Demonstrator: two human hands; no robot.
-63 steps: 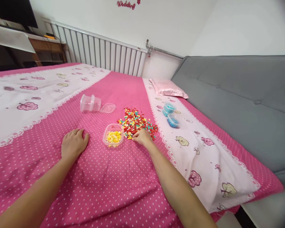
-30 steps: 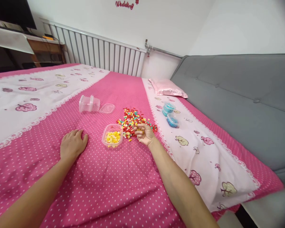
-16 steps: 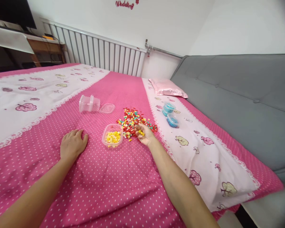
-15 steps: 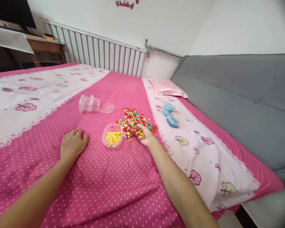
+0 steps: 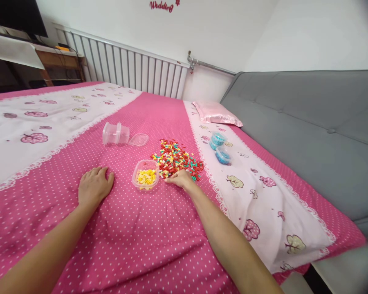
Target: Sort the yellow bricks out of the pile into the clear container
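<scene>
A heap of small red, yellow, green and blue beads [image 5: 178, 157] lies on the pink dotted bedspread [image 5: 135, 237]. In front of its left edge stands a clear tub [image 5: 146, 179] with yellow beads in it. My right hand [image 5: 180, 179] rests palm down at the near edge of the heap, fingers pinched together toward the tub; what they hold is too small to make out. My left hand [image 5: 93, 185] lies flat and open on the spread, left of the tub, touching nothing else.
A clear empty tub [image 5: 115, 133] lies on its side with its lid [image 5: 138, 139] beside it, behind the heap. Two tubs of blue beads [image 5: 220, 146] sit to the right. A pink pillow [image 5: 216, 113], a grey sofa [image 5: 309, 134] and a white radiator [image 5: 125, 67] border the bed.
My right hand was palm up over the heap with yellow beads in it; it has turned palm down and dropped to the heap's near edge. My left hand has not moved.
</scene>
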